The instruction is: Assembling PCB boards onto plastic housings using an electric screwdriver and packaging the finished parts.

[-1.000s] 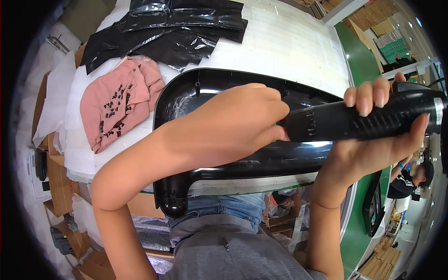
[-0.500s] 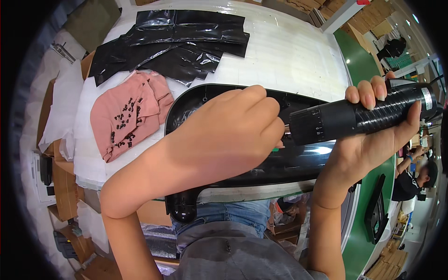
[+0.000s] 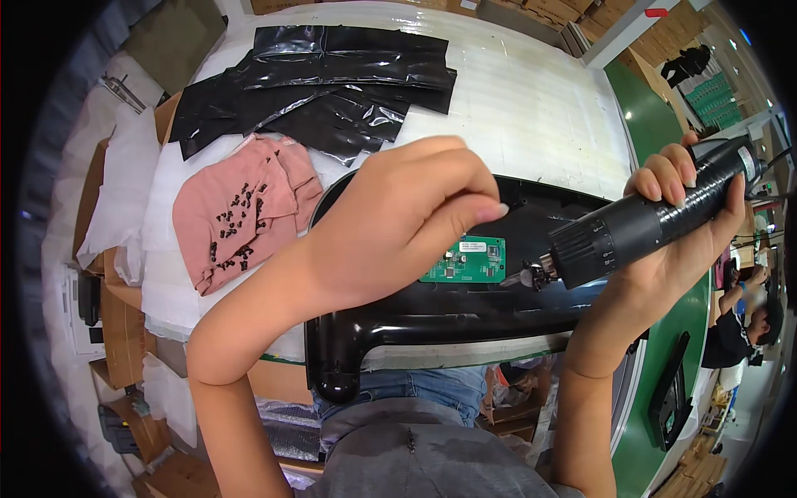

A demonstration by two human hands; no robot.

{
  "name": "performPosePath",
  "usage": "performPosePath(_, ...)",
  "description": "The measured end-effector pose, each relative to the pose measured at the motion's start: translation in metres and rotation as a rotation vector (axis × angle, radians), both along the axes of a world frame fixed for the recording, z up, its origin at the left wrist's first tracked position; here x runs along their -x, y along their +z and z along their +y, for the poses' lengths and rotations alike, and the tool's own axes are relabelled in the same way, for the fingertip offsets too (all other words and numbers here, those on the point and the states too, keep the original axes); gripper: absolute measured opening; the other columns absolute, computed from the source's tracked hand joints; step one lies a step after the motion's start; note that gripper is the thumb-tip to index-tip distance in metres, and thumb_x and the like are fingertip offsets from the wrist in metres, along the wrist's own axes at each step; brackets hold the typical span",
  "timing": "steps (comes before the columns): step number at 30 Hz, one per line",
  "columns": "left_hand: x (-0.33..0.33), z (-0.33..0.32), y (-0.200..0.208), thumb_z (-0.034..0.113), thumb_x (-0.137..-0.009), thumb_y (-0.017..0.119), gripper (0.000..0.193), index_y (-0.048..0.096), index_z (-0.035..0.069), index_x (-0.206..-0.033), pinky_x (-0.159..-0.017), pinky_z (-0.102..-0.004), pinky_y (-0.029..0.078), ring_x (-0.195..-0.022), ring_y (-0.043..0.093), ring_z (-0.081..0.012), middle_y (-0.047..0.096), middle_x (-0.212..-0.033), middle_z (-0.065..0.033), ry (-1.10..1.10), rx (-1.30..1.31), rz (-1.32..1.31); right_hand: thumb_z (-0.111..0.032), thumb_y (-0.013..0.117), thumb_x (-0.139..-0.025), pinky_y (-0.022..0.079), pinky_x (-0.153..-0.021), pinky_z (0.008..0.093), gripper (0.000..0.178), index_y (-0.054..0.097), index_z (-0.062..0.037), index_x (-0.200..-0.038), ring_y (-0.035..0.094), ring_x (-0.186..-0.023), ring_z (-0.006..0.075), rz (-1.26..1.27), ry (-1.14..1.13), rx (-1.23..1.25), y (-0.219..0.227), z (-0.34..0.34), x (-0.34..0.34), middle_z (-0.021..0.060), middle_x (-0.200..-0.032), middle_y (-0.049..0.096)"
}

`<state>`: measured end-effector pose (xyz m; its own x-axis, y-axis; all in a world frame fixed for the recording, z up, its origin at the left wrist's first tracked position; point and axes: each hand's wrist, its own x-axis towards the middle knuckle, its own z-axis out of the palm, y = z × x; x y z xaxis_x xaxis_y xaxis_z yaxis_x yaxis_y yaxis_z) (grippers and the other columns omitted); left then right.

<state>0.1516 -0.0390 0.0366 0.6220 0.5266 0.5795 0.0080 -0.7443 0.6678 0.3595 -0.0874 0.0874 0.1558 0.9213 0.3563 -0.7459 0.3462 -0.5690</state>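
My right hand (image 3: 689, 241) grips a black electric screwdriver (image 3: 614, 241), its bit pointing left. Several small dark screws (image 3: 537, 275) appear to cling around the bit. My left hand (image 3: 407, 203) hovers over a black plastic housing (image 3: 440, 319), thumb and forefinger pinched together; whatever lies between them is too small or hidden to make out. Beneath that hand, a green circuit board (image 3: 473, 264) rests in the housing, its left part covered by my hand. The screwdriver tip is just right of the board.
Left of the housing, a pink cloth (image 3: 195, 212) carries several scattered dark screws (image 3: 237, 220). Black plastic sheets (image 3: 349, 66) lie behind it on the white-covered table (image 3: 531, 108). At right, a black frame-like part (image 3: 668, 398) sits on a green surface (image 3: 635, 415). Another person (image 3: 735, 332) is far right.
My left hand has lifted off the screwdriver tip and turned, uncovering the circuit board. The screwdriver has shifted right and slightly down, and the dark screws at its bit now show.
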Motion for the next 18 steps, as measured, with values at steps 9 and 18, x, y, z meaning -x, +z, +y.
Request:
performPosePath(9,-0.002,-0.010,-0.004,0.002,-0.076,0.052,0.011,0.056,-0.005,-0.085,-0.058,-0.0196,0.040,-0.065,0.049,-0.0065,0.056,-0.073,-0.0052,-0.139,0.876,0.172,-0.037,0.043,-0.079,0.034,-0.058,0.0298,0.042,0.041,0.0005,-0.097,0.039,-0.058,0.0157,-0.148,-0.232,-0.097,0.001,-0.002,0.008,0.0066,-0.070,0.041)
performPosePath(18,-0.005,-0.012,-0.006,0.001,-0.077,0.053,0.013,0.054,-0.002,-0.090,-0.067,-0.0177,0.043,-0.074,0.056,-0.0078,0.059,-0.079,-0.0069,-0.222,1.031,-0.081,-0.032,0.051,-0.076,0.033,-0.060,0.0270,0.043,0.036,0.0019,-0.098,0.038,-0.060,0.0139,-0.146,-0.262,-0.125,0.002,-0.007,0.011,0.0058,-0.070,0.038)
